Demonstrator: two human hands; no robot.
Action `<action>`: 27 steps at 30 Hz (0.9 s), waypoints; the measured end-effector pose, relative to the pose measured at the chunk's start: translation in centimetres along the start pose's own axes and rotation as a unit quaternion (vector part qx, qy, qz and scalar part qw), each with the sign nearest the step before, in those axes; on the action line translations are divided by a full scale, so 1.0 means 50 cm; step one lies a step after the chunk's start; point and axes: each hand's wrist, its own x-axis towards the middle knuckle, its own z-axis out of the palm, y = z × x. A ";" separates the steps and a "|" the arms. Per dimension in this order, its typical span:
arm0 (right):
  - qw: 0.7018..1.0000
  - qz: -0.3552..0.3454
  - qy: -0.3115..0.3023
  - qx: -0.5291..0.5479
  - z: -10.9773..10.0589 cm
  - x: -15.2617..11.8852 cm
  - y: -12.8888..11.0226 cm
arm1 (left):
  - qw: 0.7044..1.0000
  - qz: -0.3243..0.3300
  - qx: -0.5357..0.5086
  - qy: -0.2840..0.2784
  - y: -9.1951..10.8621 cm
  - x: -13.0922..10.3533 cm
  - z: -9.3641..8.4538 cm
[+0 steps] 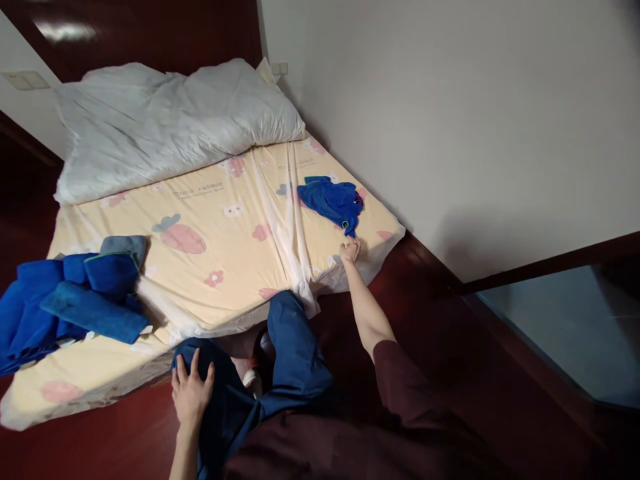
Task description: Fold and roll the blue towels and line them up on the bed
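My right hand [349, 251] reaches out to the right side of the bed, its fingers curled at the narrow lower tip of a crumpled blue cloth [327, 200]. The cloth lies on the mattress, with a small ring-like spot near that tip and a dark purple patch on its right edge. My left hand [192, 393] rests with spread fingers on my left knee, holding nothing. Left of it, on the mattress, is a pile of blue cloths [35, 300]. A rolled or folded blue cloth [95, 311] lies across the front of that pile, and a greyish-blue one [125, 247] sits behind.
The mattress [240, 247] has a yellow sheet with pink prints under thin, wrinkled clear plastic. A large plastic-covered pillow or bedding bundle [175, 120] spans the head end. A white wall [450, 120] borders the right side. Dark red flooring [380, 320] surrounds my legs.
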 end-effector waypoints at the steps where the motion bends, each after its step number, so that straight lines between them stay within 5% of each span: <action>1: 1.000 0.019 -0.006 -0.011 0.002 0.023 -0.003 | 1.000 -0.001 0.000 0.001 -0.001 0.002 0.002; 10: 0.995 0.055 -0.035 -0.080 0.033 0.129 -0.006 | 1.000 -0.020 0.001 0.019 0.019 0.012 0.005; 14: 0.996 -0.034 0.053 -0.070 0.021 0.101 -0.011 | 0.999 -0.028 0.001 0.019 0.028 0.012 0.002; 17: 0.978 -0.189 0.087 -0.009 0.008 0.023 -0.016 | 0.999 -0.029 -0.003 0.017 0.029 0.009 0.000; 22: 0.919 -0.384 -0.006 0.088 -0.001 -0.201 -0.029 | 1.000 -0.015 -0.014 0.022 0.015 0.005 0.002; 27: 0.860 -0.456 -0.108 0.202 -0.020 -0.442 -0.068 | 0.996 0.042 -0.055 0.053 0.002 -0.023 0.002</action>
